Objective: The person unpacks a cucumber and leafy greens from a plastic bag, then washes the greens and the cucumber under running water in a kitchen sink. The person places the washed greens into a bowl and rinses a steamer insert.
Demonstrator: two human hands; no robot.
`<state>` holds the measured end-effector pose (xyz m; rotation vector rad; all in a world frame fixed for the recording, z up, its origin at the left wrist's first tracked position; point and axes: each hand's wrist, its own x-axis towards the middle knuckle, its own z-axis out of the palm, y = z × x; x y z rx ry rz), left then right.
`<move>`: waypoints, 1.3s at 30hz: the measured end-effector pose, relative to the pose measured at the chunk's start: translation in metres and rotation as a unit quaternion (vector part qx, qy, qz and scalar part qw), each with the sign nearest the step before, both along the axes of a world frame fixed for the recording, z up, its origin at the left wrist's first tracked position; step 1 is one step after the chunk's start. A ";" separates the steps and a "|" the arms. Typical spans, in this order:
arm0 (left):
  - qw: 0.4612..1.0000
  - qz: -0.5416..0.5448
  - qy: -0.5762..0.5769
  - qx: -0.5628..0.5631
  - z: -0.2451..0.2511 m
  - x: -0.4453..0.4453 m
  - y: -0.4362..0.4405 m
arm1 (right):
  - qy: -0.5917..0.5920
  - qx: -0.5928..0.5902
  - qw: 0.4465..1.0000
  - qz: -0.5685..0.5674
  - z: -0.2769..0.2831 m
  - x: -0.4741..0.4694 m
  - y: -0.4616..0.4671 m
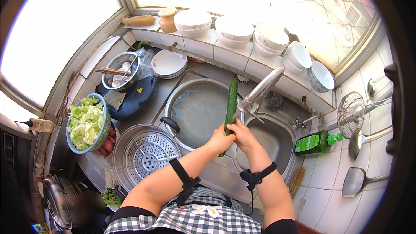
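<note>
Both my hands grip one long green cucumber near its lower end, and its tip points towards the window. My left hand wraps it from the left; my right hand touches it from the right, fingers near my left thumb. The cucumber lies over the right rim of a large metal basin holding cloudy water. Close to its right side is the spout of a metal faucet. Whether water runs from the spout, I cannot tell.
A metal steamer pot stands left of my arms, with a blue colander of torn leafy greens beyond. The sink bowl is at the right, beside a green soap bottle. White bowls line the tiled ledge; utensils hang at right.
</note>
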<state>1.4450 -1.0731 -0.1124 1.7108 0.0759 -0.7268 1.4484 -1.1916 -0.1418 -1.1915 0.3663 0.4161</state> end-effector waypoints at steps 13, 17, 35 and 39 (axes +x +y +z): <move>0.979 -0.175 -0.038 0.095 0.013 -0.037 0.026 | 0.106 -0.070 0.988 -0.091 -0.033 0.044 0.002; 0.987 -0.154 -0.032 0.036 0.021 -0.033 0.035 | 0.121 0.083 0.978 -0.147 -0.030 0.042 0.004; 0.952 -0.078 0.266 -0.133 0.020 -0.010 0.039 | 0.136 0.164 0.973 -0.086 -0.023 0.030 0.005; 0.916 -0.093 0.331 -0.206 0.027 -0.022 0.050 | 0.123 0.207 0.965 -0.107 -0.027 0.047 -0.012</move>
